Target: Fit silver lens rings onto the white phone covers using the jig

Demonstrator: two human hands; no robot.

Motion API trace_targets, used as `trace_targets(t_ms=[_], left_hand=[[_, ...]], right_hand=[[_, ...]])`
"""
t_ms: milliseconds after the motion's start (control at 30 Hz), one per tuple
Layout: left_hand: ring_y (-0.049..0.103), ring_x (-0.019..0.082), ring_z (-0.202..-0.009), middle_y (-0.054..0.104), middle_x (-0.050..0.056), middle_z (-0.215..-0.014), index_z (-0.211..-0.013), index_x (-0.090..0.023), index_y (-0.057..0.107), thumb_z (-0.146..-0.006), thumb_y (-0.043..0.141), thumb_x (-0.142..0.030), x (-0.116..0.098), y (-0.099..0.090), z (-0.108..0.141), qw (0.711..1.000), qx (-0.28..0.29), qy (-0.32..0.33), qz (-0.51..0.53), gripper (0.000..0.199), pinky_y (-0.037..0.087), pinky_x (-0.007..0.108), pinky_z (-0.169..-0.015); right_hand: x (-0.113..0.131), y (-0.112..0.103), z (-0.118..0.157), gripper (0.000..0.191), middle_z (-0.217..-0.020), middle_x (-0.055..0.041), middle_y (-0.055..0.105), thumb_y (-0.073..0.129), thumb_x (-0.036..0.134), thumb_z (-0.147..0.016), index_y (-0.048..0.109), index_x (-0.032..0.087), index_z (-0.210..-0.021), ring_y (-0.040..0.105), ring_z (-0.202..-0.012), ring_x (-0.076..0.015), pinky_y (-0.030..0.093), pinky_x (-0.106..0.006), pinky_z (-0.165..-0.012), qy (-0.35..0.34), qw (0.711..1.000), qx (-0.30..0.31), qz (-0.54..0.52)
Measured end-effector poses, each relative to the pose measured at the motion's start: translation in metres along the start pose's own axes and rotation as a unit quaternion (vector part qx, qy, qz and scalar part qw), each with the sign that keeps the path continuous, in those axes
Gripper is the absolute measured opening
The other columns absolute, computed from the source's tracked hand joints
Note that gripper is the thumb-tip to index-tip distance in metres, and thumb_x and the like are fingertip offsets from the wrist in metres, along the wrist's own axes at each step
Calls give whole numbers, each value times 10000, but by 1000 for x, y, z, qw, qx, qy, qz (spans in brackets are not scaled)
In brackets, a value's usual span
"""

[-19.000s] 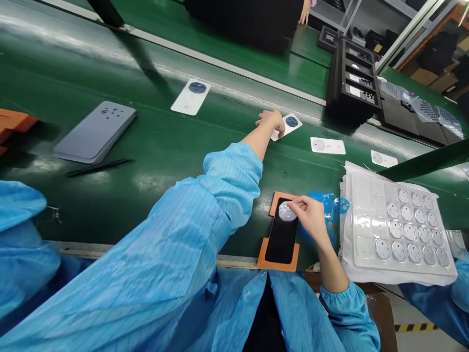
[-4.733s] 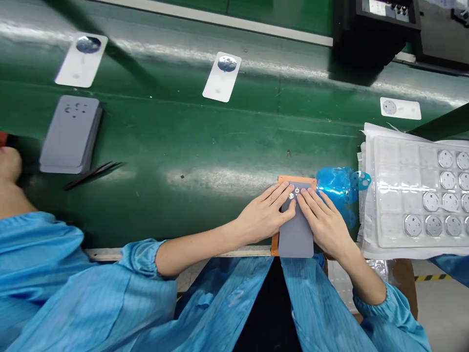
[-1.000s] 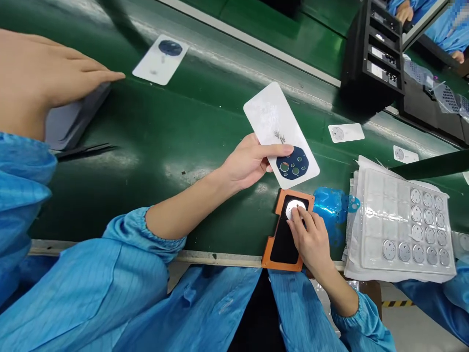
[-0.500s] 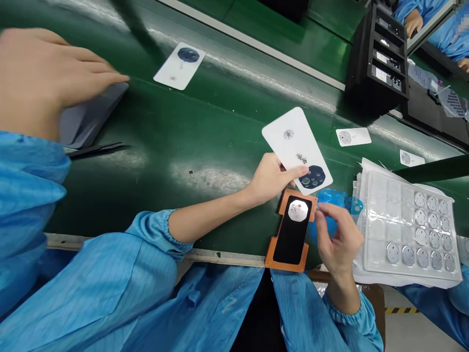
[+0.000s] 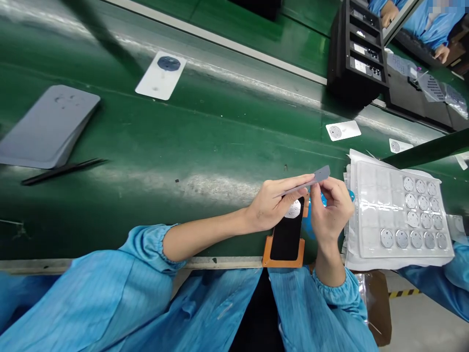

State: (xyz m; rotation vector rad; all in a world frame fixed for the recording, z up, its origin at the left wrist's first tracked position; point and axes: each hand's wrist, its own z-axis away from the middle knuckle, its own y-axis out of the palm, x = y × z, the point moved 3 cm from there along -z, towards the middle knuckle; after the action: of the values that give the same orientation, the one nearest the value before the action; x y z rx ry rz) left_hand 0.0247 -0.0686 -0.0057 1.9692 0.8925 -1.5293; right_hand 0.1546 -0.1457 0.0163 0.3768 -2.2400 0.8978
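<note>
My left hand (image 5: 269, 205) is closed on a thin phone back cover (image 5: 321, 174), held almost edge-on with its grey face partly showing. At the cover's right end, my right hand (image 5: 332, 208) has thumb and forefinger pinched together; what is between them is hidden. Below both hands lies an orange fixture (image 5: 267, 256) around a black phone-shaped slab (image 5: 287, 239). A silver camera plate (image 5: 293, 210) sits at the slab's upper end, partly covered by my left hand. Blue film (image 5: 307, 227) lies behind my right hand.
A clear tray (image 5: 373, 247) of silver discs stands at right. Grey covers (image 5: 44, 127) are stacked at left beside black tweezers (image 5: 64, 171). White covers (image 5: 156, 83) lie farther back. A black rack (image 5: 339, 73) stands behind; a co-worker's hand (image 5: 389, 13) shows beyond it.
My left hand has turned the cover from its white face to nearly edge-on, and my right hand has come up to it. A co-worker's hand has left the grey stack.
</note>
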Motion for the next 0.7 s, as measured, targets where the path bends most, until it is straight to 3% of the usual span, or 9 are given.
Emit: trace_targets(t_ms=[100,400,700], left_hand=[[718,219,-1164,676,60,-1374,-1370,-232,664,-1037,529,-392,2,1,1,999,1,32,0,394,582,315,-1014],[655,218,-1276,621,58,-1440,-1422,-235,617,-1050,507,-347,8,2,5,999,4,53,-5,403,539,336,-1107],[465,232,-1466,462,36,-1588,-1540,-287,475,-1006,550,-255,14,9,11,995,38,94,-2,540,392,380,-1244]], right_hand=[[-3,0,0,85,-949,-53,723,654,299,-943,702,240,-905,708,-883,-204,626,-400,-813,15,1000,6,-24],[-4,3,0,38,-970,-48,727,674,233,-917,711,237,-925,703,-899,-199,612,-374,-775,14,998,1,-56],[2,3,-2,75,-881,-24,712,605,246,-908,654,232,-853,667,-820,-177,569,-338,-753,-6,999,-9,41]])
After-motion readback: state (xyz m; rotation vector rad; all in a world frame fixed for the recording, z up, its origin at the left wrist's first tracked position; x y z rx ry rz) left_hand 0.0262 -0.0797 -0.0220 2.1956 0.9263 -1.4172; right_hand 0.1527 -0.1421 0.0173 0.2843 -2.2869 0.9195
